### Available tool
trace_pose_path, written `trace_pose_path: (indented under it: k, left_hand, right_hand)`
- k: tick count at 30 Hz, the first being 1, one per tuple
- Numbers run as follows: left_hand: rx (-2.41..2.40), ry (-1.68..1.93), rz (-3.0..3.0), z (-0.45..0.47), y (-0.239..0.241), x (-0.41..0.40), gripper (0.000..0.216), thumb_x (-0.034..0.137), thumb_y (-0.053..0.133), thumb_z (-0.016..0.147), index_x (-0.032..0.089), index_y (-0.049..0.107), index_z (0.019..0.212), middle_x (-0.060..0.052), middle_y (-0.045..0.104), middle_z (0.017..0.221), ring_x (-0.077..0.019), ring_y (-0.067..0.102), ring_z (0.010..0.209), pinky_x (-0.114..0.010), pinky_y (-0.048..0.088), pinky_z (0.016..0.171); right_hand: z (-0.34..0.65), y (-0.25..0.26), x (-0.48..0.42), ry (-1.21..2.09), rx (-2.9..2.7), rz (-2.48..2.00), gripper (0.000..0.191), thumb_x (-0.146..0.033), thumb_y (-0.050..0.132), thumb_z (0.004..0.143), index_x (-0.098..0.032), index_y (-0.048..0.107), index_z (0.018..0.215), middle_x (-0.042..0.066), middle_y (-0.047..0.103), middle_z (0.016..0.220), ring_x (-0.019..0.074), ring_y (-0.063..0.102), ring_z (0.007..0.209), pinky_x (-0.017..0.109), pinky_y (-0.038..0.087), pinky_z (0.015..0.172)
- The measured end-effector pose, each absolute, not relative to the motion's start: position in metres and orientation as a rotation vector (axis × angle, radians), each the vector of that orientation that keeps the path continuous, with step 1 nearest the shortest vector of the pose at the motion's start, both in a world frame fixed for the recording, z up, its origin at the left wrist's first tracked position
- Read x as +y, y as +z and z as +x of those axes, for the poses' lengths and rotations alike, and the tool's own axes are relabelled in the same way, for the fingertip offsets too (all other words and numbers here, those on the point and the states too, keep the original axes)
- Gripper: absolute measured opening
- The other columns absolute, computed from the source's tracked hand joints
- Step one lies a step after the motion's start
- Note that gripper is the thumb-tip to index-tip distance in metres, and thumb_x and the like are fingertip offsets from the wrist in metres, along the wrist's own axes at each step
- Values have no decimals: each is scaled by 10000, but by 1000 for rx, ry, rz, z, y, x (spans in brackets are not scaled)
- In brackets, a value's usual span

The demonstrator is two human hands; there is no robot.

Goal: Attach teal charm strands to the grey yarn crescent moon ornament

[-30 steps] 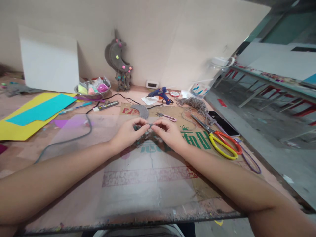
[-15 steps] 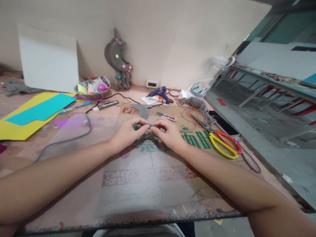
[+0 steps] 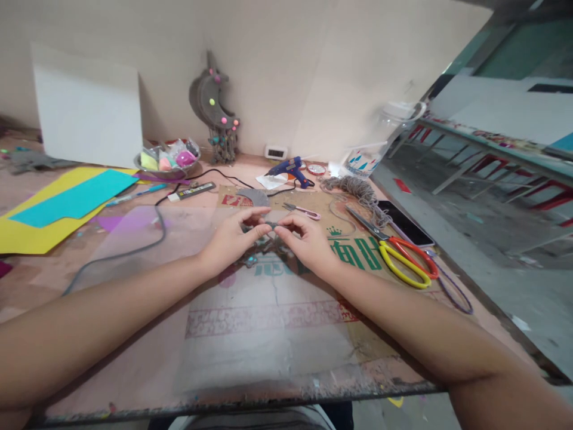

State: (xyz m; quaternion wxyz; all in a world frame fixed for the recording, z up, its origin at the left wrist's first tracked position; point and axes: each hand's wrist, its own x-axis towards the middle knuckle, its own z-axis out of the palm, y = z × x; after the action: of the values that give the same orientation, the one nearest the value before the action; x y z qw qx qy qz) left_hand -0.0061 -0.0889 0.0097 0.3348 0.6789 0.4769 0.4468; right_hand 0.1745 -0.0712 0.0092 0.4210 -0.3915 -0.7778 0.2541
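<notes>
Between my two hands, over the middle of the work mat, is a bundle of grey yarn strands. A small turquoise bead shows on its lower left side. My left hand pinches the yarn between thumb and fingers. Close beside it, my right hand is closed on the right end of the same yarn, the fingertips of both hands almost meeting. Fingers hide most of the bundle. Just behind my left hand lies a grey crescent piece, partly covered by it. Small pink thread snips lie beyond my right hand.
Large scissors, a phone and a grey yarn skein lie to the right. A blue glue gun rests behind. Coloured sheets and a bowl are left; a crescent ornament hangs on the wall.
My left index finger has lifted and straightened a little. More of the grey yarn and the turquoise bead now show below my hands.
</notes>
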Motion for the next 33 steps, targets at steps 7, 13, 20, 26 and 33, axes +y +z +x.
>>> trace_pose_path:
  k: [7,13,20,26,33]
  left_hand:
    - [1211,1325,1655,-8,8,-89,247,409,494,885,196,488,761,35,498,669,-101,499,610,-228,427,603]
    - [1223,1249,1662,-7,13,-91,312,423,483,884,190,484,678,44,466,585,-96,455,518,-227,382,512]
    - [1258,1217,1689,-7,12,-87,228,388,551,847,176,630,826,-3,625,754,-123,564,674,-235,443,607]
    - [1260,1248,1706,-9,8,-86,237,399,515,881,186,562,788,7,574,726,-118,526,641,-249,424,599]
    - [1212,1284,1862,-11,4,-87,442,429,330,956,196,422,592,6,464,596,-132,487,599,-279,418,596]
  right_hand:
    - [175,7,-70,643,-1933,-980,104,-287,604,821,-191,626,786,10,638,761,142,561,709,275,419,656]
    - [174,8,-71,679,-1905,-983,101,-285,599,821,-193,624,789,12,636,762,140,563,701,271,420,637]
    - [174,8,-72,762,-1851,-990,110,-295,597,816,-191,608,782,7,599,739,134,538,681,276,421,638]
    - [174,10,-74,821,-1810,-1023,125,-311,588,821,-191,597,788,4,577,726,130,535,669,267,419,621]
    - [174,10,-73,819,-1811,-1000,119,-299,589,820,-182,602,799,0,572,715,120,522,651,253,411,598]
